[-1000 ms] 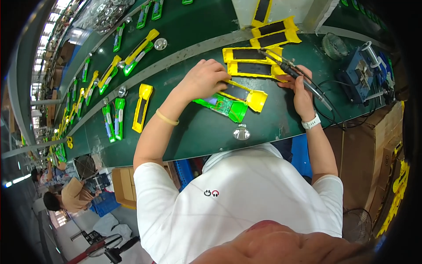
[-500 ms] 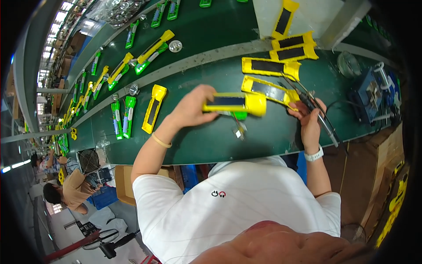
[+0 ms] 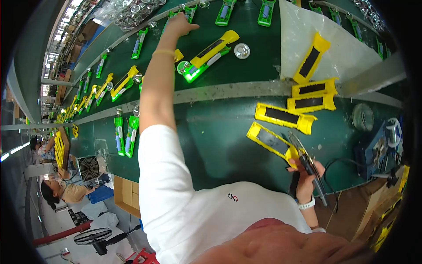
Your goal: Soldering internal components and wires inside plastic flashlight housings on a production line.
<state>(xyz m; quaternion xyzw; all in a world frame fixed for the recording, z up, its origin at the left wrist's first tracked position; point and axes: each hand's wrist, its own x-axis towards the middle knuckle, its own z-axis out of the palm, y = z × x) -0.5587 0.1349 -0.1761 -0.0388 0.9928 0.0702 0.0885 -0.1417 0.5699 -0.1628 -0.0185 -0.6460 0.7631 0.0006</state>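
My left hand (image 3: 179, 26) reaches to the far side, over a green casing (image 3: 190, 14) in the row there. Its thumb stands out to the right; the other fingertips are hard to see, and no firm grip shows. In my right hand (image 3: 305, 181) at the near right is a soldering iron (image 3: 311, 169) with a dark handle, held along with slim metal tweezers (image 3: 300, 144). Just beyond those fingers lies a yellow casing (image 3: 269, 141) with a dark panel, its near end close to them. A yellow casing (image 3: 214, 49) rests on a lit green one below my left forearm's level.
More yellow casings (image 3: 283, 115) lie at the right. A round metal reflector (image 3: 241, 51) sits beyond the grey rail (image 3: 228, 91). A blue soldering station (image 3: 373, 152) and a glass jar (image 3: 363, 116) stand at the right edge. Co-workers (image 3: 72, 191) are at the left.
My left hand has swung from the near bench to the far row, and the yellow casing it held is out of it. My right hand still holds the iron and tweezers.
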